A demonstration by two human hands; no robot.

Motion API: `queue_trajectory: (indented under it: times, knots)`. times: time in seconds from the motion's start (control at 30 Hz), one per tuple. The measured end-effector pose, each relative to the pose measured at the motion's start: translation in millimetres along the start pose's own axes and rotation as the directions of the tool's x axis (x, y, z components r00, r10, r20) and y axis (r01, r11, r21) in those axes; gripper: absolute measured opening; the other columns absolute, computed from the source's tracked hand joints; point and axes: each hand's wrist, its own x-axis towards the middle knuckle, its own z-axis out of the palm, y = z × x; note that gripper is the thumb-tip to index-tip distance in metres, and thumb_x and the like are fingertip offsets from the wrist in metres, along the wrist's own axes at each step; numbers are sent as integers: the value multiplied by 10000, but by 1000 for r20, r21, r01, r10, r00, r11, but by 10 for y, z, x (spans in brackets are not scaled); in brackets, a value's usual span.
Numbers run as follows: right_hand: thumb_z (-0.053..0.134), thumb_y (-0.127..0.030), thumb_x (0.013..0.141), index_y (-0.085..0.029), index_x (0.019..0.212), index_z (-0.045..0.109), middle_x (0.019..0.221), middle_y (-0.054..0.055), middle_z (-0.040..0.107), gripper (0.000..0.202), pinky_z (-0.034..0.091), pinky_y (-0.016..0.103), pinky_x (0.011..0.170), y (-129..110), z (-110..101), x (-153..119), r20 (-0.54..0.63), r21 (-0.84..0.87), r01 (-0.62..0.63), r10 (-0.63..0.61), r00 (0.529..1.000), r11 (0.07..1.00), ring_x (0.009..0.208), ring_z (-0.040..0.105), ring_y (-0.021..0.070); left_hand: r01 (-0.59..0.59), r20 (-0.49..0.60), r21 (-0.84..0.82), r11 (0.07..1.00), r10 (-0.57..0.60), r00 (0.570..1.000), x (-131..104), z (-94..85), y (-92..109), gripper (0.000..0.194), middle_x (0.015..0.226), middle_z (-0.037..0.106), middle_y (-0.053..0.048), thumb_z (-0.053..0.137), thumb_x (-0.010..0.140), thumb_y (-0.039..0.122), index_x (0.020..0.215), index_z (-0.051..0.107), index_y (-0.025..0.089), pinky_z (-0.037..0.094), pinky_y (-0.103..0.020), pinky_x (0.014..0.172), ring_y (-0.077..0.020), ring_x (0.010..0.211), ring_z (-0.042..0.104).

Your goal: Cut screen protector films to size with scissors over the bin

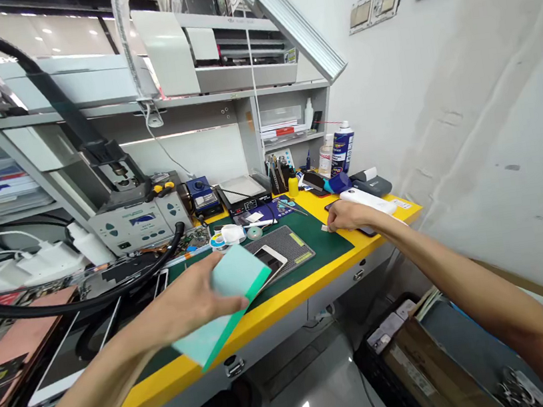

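A flat mint-green box (240, 268) is gripped in my left hand (191, 299), tilted above the front edge of the bench, with the thumb along its brighter green side. Partly behind it, a white phone (273, 256) lies on a grey perforated mat (298, 247). My right hand (344, 215) reaches to the right end of the bench, its fingers pinched together. A small white piece (324, 228) shows at those fingertips, too small to name. Beside that hand are a white rounded device (369, 202) and a dark phone-like slab (368, 232), mostly covered by the hand and wrist.
A hot-air station (140, 222) with a black hose stands at the left, near several tablets. Tweezers (295, 207) lie on the green mat. A blue spray can (342, 148) stands by the wall. Below right, a crate (398, 354) holds cardboard. A lamp (294, 22) hangs overhead.
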Motion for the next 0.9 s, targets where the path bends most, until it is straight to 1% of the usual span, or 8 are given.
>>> queue_trajectory:
  times: [0.1,0.23,0.3,0.43,0.57,0.7,0.83,0.9]
  knots:
    - [647,-321,970,-140,927,683,882,23,695,190,565,287,675,103,1,-29,-15,130,26,-24,1000,991,723,655,137,-130,197,269,954,78,977,506,202,341,791,1056,750,-97,857,553,411,1278,640,184,549,-353,746,-332,898,711]
    - [823,-204,755,-154,694,683,602,6,646,160,478,237,519,237,50,-43,-93,396,78,-44,995,915,541,587,129,-296,392,425,855,121,912,1037,513,578,894,1335,642,-164,812,595,487,1384,536,169,513,-412,910,-391,1168,618]
    - [843,-166,679,-161,663,671,591,20,656,173,466,233,492,291,94,-69,-143,547,115,-43,989,829,546,594,140,-353,483,459,816,105,869,1245,679,637,933,1406,584,-184,796,609,505,1414,487,150,500,-414,932,-394,1223,581]
    - [822,-240,700,-161,801,680,666,26,683,192,522,226,525,361,221,-241,-188,783,153,-5,982,603,583,617,131,-421,624,444,791,64,779,1570,936,698,784,1291,644,-139,762,640,485,1313,529,156,513,-345,834,-327,1101,636]
    - [849,-284,696,-131,904,731,581,2,639,284,512,203,474,413,346,-494,-135,893,110,26,991,436,518,581,110,-432,688,430,793,22,726,1768,1053,725,645,1111,698,-84,764,628,466,1177,580,183,502,-309,696,-283,940,666]
    - [867,-266,698,-130,961,768,581,11,655,312,504,193,424,499,418,-705,-83,943,56,69,994,329,511,602,119,-477,726,442,760,9,688,1829,1146,782,589,1060,711,-70,757,637,466,1143,599,209,485,-300,665,-274,890,671]
    - [857,-235,723,-141,969,771,683,23,695,276,567,211,484,599,547,-862,-47,979,14,156,987,205,537,626,110,-564,757,453,690,37,652,1838,1308,855,753,1187,694,-108,743,640,496,1313,560,212,492,-331,753,-304,971,663]
    - [853,-225,733,-137,928,770,693,20,693,230,578,204,505,633,639,-906,-42,989,10,209,977,151,531,616,94,-598,753,488,636,40,657,1846,1378,866,829,1249,672,-141,732,645,493,1390,520,199,490,-362,801,-325,1014,653]
